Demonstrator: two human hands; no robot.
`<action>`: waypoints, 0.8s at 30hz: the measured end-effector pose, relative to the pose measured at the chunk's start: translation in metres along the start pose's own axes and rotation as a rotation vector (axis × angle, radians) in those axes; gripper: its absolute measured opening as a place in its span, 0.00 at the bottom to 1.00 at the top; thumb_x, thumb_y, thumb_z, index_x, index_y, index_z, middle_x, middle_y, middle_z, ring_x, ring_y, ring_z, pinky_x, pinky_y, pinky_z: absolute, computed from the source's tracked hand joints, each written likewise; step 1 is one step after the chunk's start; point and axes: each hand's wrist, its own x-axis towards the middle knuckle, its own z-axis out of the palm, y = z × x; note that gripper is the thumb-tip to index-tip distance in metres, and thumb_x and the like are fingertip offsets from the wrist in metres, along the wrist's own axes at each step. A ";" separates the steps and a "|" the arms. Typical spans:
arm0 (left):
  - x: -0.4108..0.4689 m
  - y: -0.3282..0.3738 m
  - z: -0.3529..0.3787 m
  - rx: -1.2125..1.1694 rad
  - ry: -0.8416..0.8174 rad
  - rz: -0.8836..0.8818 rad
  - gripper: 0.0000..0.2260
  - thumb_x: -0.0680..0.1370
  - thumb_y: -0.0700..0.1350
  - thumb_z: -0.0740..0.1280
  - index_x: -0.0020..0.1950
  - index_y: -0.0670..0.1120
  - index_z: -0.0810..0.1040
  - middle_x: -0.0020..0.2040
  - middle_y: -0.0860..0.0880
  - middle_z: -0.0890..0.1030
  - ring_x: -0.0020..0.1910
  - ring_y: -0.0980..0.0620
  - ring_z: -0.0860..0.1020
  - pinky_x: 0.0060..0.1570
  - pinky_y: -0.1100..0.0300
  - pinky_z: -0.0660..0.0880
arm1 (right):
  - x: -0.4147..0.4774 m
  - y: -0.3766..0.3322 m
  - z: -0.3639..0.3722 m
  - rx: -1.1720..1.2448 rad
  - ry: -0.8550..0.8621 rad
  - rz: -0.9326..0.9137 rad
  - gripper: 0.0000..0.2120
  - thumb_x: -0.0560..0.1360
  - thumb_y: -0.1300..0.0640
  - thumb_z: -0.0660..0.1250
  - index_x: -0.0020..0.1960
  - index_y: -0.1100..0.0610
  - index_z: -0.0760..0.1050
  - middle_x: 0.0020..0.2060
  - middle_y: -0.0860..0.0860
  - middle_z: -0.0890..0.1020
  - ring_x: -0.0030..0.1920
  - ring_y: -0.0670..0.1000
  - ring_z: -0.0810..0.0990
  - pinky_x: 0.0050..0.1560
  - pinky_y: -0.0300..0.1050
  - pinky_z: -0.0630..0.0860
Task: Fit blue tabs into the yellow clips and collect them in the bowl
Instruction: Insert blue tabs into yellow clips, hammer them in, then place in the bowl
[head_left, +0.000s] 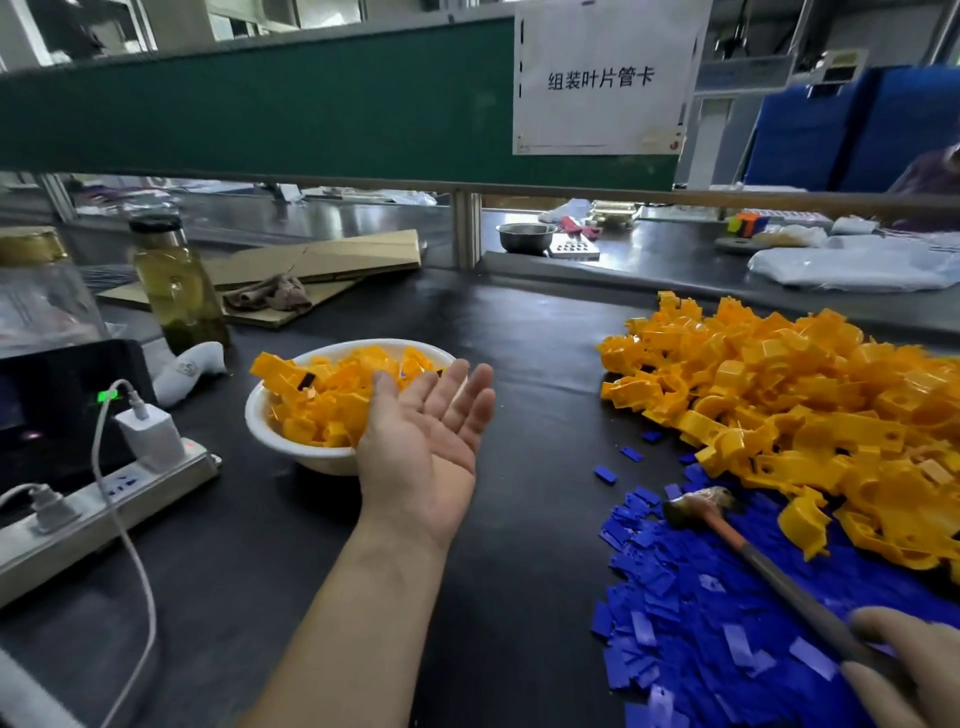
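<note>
Hovering palm-up at the near rim of the white bowl (270, 431), your left hand (423, 431) lies flat, fingers straight, holding nothing. Bowl heaped with yellow clips (332, 395). Your right hand (904, 665), half out of frame, seems curled round the handle of the hammer (753, 556). Hammer head rests on the blue tabs (691, 613), beside the loose clip pile (779, 395).

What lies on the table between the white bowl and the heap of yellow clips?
In the head view: the left grip, palm up, by the bowl; then bare black tabletop.
</note>
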 end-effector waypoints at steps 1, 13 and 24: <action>-0.002 -0.004 0.001 0.012 -0.007 -0.024 0.29 0.83 0.59 0.53 0.74 0.37 0.63 0.61 0.38 0.81 0.48 0.44 0.86 0.38 0.57 0.82 | 0.000 0.001 0.000 -0.012 0.013 -0.043 0.27 0.53 0.63 0.82 0.33 0.40 0.68 0.22 0.47 0.70 0.25 0.44 0.69 0.28 0.49 0.73; -0.014 -0.051 -0.004 0.410 -0.077 -0.278 0.27 0.80 0.64 0.56 0.52 0.42 0.82 0.41 0.44 0.85 0.33 0.50 0.83 0.27 0.60 0.77 | 0.058 0.058 -0.016 -0.451 0.235 0.330 0.34 0.64 0.28 0.55 0.65 0.42 0.62 0.55 0.53 0.76 0.53 0.56 0.76 0.45 0.53 0.79; -0.026 -0.062 0.003 0.559 -0.134 -0.344 0.25 0.81 0.61 0.56 0.52 0.41 0.81 0.39 0.44 0.84 0.31 0.51 0.81 0.28 0.60 0.76 | 0.045 0.038 -0.027 -0.290 0.137 0.180 0.14 0.74 0.53 0.65 0.60 0.51 0.76 0.53 0.51 0.76 0.50 0.50 0.75 0.41 0.42 0.70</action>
